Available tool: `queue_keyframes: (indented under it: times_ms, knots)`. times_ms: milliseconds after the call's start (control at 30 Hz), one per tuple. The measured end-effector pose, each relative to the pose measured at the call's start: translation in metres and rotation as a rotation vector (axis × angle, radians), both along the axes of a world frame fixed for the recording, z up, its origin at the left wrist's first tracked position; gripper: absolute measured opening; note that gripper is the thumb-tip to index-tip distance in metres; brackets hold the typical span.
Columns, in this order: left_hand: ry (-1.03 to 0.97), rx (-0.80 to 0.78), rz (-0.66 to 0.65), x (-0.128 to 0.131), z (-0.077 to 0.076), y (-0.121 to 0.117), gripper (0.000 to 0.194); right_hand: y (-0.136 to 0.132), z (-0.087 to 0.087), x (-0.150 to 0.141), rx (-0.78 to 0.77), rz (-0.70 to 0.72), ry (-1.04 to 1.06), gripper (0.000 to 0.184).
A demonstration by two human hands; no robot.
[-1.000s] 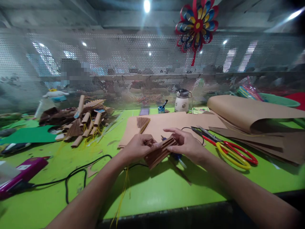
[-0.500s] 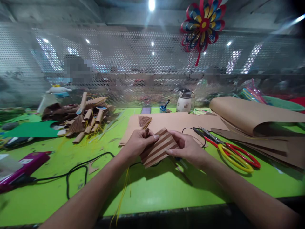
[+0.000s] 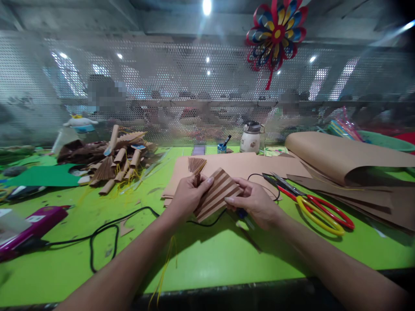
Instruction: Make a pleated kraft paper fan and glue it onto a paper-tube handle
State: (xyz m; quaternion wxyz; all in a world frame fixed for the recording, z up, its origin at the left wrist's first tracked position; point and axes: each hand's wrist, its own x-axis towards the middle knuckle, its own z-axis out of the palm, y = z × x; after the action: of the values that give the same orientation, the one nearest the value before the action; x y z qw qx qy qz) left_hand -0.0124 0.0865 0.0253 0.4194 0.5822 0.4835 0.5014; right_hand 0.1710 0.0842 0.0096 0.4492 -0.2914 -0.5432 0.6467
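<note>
Pleated brown paper [image 3: 218,196] is up in both hands above the green table [image 3: 207,268], tilted, folds spread in stripes. Left hand [image 3: 188,196] pinches its left side, thumb on top, other fingers curled and partly hidden; right hand [image 3: 257,202] pinches the right edge between thumb and fingers, undersides hidden, can't tell the grip there. For clean handling: light, even pinch, pull along the pleats' spread only, since twisting would likely skew creases. Watch the black cord [image 3: 210,225] just beneath. Scissors [image 3: 319,211] lie open, well apart from the paper.
</note>
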Motion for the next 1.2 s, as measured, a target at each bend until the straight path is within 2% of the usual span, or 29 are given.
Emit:
queue_keyframes:
  times_ms: [167,333,500,633,767,1000,1100,1200]
  knots:
    - [0.025,0.035,0.048,-0.003,0.004,0.000,0.036,-0.001,0.003,0.002,-0.006,0.029,-0.011,0.051]
    - [-0.046,-0.029,-0.041,-0.008,0.004,0.003,0.034,-0.001,0.002,0.003,0.034,0.046,-0.038,0.045]
    - [-0.074,-0.084,-0.087,-0.010,0.002,0.004,0.035,-0.002,0.002,0.002,0.030,0.044,-0.044,0.049]
    - [-0.176,-0.175,-0.116,-0.009,0.001,0.003,0.033,0.000,0.004,0.005,0.026,0.014,-0.028,0.049]
    - [-0.248,-0.204,-0.098,-0.006,0.001,0.000,0.032,0.003,0.006,0.006,0.004,-0.028,0.020,0.052]
    - [-0.320,-0.217,-0.082,-0.005,-0.005,0.002,0.032,0.004,0.005,0.006,-0.005,-0.020,0.071,0.053]
    - [-0.338,-0.246,-0.177,-0.004,-0.007,0.001,0.032,0.006,0.004,0.006,0.003,-0.071,0.080,0.050]
    - [-0.267,-0.290,-0.305,-0.002,-0.005,-0.002,0.034,0.009,0.004,0.006,0.029,-0.143,0.079,0.050]
